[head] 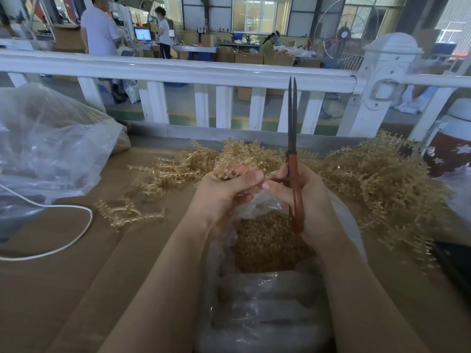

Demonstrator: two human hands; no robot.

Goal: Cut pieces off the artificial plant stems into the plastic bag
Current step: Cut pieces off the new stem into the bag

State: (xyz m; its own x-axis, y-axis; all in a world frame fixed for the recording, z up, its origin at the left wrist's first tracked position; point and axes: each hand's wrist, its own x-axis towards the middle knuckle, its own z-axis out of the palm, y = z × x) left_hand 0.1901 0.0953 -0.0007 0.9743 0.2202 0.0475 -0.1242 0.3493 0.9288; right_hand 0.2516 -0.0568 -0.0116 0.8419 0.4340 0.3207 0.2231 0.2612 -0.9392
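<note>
Dozens of tan artificial plant stems (377, 179), heaped along the far side of the cardboard-covered surface (76, 289) from ten o'clock round to three o'clock of the hands. One small bunch of stems (229, 165) gripped in the curled fingers of the left hand (224, 197), tufted ends fanning up and away toward twelve o'clock, directly over the mouth of the plastic bag (267, 301). Cut pieces (265, 240) already lying as a tan layer inside that bag, at six o'clock below both hands. Right hand (303, 200) wrapped round the red handles of the scissors (292, 118), blades nearly together and pointing straight up at twelve o'clock, long axis roughly parallel to the held bunch rather than across it. Thumb tips of the two hands almost touching, so the bunch just to the nine o'clock side of the blades and nearer the left hand. Likely next: blades tipped toward nine o'clock to cross the stems above the bag. Loose sprig (127, 212) at nine o'clock on the surface, near a white cord (84, 225). Second, larger clear bag (51, 149) at ten o'clock. White railing (178, 70) beyond the surface at twelve o'clock, workshop and people behind it.
</note>
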